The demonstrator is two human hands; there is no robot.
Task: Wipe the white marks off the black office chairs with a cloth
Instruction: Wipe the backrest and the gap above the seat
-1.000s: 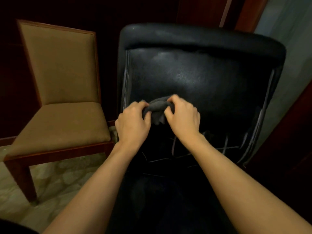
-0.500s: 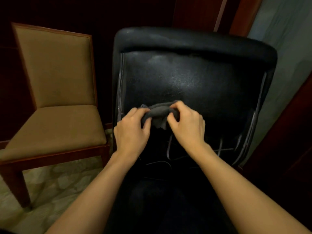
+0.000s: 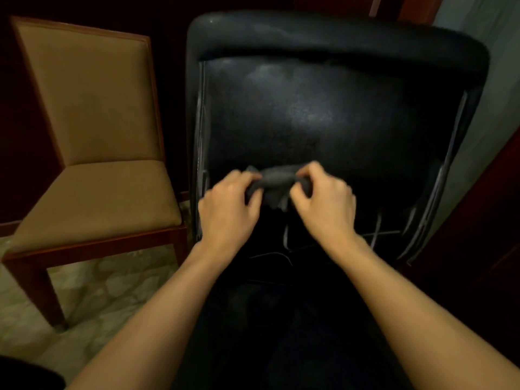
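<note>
A black office chair [image 3: 323, 114] fills the middle of the view, its backrest facing me. White streaks run down its left edge, its right edge and across the lower back near the seat. A dark grey cloth [image 3: 274, 182] is bunched in front of the lower backrest. My left hand [image 3: 228, 209] pinches the cloth's left end and my right hand [image 3: 323, 205] pinches its right end, with the cloth stretched between them. The seat below my forearms is dark and hard to read.
A wooden chair with tan upholstery [image 3: 92, 170] stands close on the left, almost touching the black chair. Pale patterned floor [image 3: 92, 299] shows below it. Dark wooden panels [image 3: 478, 249] and a grey wall [image 3: 472, 153] close in on the right.
My hands have drawn a little further apart, pulling the cloth out wider between them. The view has shifted slightly; the chairs stand where they were.
</note>
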